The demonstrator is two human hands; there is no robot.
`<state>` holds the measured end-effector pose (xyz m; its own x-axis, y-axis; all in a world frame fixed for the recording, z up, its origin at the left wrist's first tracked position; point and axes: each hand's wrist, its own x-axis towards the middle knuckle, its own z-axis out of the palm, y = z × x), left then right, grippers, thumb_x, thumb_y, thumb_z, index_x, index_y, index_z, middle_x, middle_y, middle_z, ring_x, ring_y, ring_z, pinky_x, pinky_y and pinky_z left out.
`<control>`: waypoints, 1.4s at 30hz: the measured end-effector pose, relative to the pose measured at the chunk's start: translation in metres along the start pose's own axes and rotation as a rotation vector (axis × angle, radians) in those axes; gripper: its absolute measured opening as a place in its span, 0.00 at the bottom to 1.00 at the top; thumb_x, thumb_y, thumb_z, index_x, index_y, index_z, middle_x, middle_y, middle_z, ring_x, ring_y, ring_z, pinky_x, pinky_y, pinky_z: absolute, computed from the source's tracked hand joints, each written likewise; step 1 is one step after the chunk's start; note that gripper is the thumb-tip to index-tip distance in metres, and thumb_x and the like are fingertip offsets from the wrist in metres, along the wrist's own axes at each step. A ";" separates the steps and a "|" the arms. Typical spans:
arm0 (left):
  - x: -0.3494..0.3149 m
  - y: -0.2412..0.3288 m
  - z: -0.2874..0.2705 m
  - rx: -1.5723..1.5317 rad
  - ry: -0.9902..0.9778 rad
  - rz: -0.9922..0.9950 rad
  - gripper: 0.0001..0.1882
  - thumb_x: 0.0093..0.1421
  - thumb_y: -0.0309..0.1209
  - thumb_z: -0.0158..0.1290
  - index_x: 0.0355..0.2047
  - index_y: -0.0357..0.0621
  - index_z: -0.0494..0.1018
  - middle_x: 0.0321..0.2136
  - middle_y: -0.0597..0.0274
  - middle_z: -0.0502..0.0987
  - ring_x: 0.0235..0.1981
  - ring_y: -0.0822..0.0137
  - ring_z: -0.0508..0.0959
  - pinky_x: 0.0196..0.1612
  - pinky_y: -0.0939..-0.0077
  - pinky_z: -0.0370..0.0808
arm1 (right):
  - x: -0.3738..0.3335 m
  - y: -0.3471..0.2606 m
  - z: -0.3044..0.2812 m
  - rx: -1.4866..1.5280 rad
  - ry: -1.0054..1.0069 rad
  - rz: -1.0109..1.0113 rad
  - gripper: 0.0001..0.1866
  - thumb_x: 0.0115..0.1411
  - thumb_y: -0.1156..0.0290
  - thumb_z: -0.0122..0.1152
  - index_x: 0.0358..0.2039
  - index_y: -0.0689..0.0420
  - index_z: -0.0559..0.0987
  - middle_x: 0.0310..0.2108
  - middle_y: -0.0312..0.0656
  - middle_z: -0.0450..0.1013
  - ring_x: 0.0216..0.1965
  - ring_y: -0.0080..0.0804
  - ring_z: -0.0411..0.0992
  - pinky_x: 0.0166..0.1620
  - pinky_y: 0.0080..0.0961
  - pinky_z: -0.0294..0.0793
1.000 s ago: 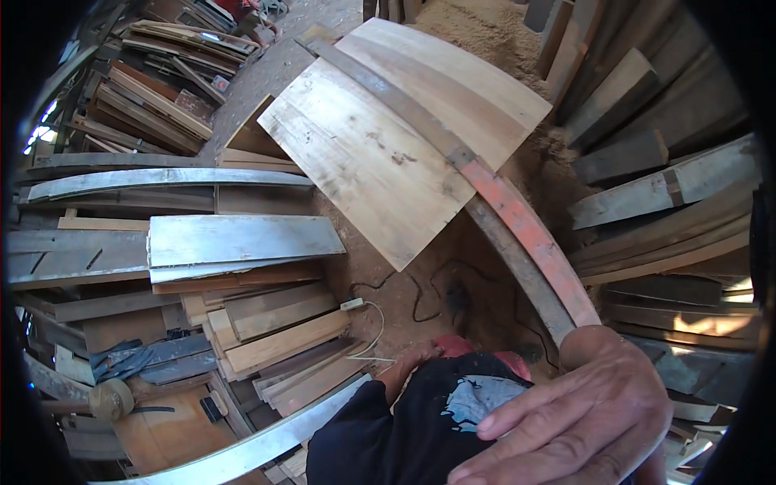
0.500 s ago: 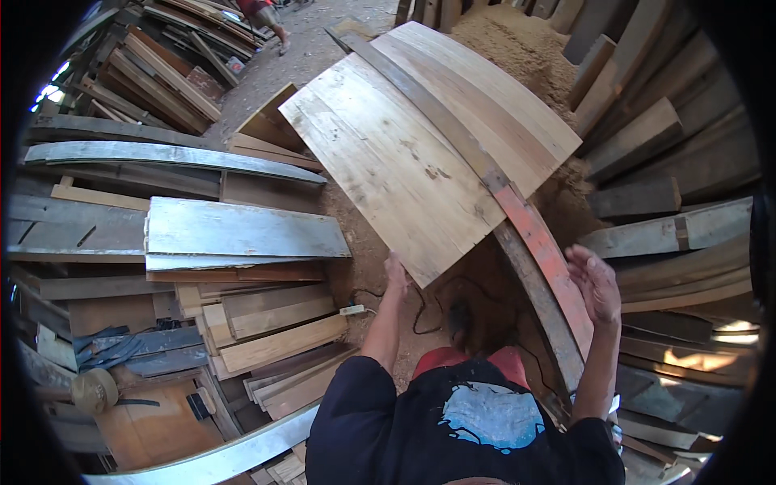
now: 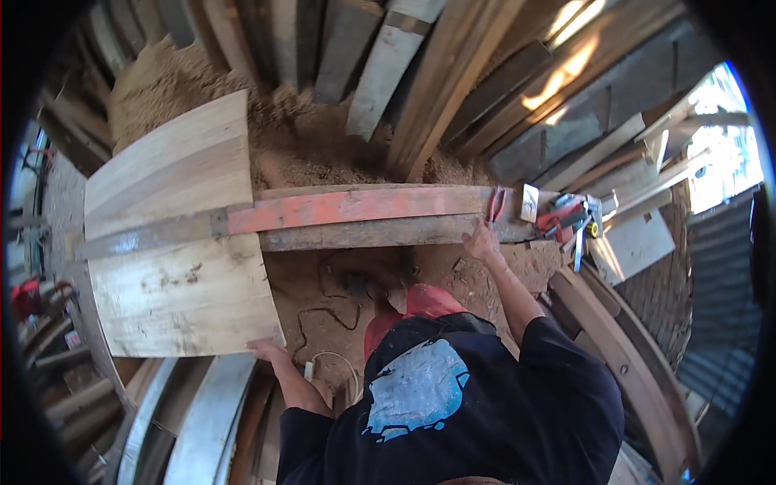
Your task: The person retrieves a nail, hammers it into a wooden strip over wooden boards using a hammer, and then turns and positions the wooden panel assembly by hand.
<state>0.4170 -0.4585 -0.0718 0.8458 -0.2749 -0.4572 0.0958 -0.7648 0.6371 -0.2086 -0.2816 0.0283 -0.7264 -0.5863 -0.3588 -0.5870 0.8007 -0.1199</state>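
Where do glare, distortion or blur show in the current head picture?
Head view: the opening at upper right is blown out, sun patches streak the timber; head view: fisheye seems to bow the lower-right planks; left hand and right hand are readable.

Dim interior; daylight through opening (image 3: 731,153) at upper right burnt out to white, bluish fringe. Sun patches glare on leaning planks (image 3: 562,81). Wood panel (image 3: 182,303) pale, softly lit; ground (image 3: 289,281) beside it shadowed. Straight edges bow toward black fisheye rim; detail softens there.
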 end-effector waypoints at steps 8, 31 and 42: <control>0.044 -0.015 0.003 2.555 -0.151 0.878 0.33 0.69 0.54 0.37 0.67 0.48 0.60 0.64 0.54 0.65 0.59 0.58 0.73 0.53 0.70 0.75 | 0.041 0.068 -0.014 0.134 -0.138 0.308 0.32 0.58 0.51 0.57 0.51 0.67 0.67 0.50 0.67 0.72 0.52 0.61 0.71 0.56 0.49 0.68; -0.003 0.005 0.003 -0.050 0.056 -0.146 0.47 0.63 0.63 0.40 0.51 0.18 0.69 0.51 0.33 0.74 0.51 0.45 0.77 0.55 0.59 0.74 | 0.086 -0.107 -0.004 -0.132 0.018 -0.777 0.55 0.46 0.49 0.73 0.66 0.65 0.56 0.64 0.58 0.55 0.67 0.57 0.50 0.67 0.48 0.52; -0.037 0.019 0.000 -0.235 -0.047 -0.038 0.42 0.66 0.58 0.40 0.59 0.26 0.64 0.59 0.39 0.68 0.57 0.46 0.71 0.60 0.61 0.68 | 0.061 -0.134 -0.001 -0.149 0.025 -0.683 0.64 0.33 0.43 0.78 0.64 0.68 0.56 0.58 0.54 0.58 0.60 0.54 0.57 0.65 0.46 0.55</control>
<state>0.3878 -0.4631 -0.0427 0.8145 -0.2791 -0.5087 0.2517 -0.6200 0.7432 -0.1741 -0.4248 0.0234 -0.1842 -0.9565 -0.2263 -0.9567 0.2272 -0.1818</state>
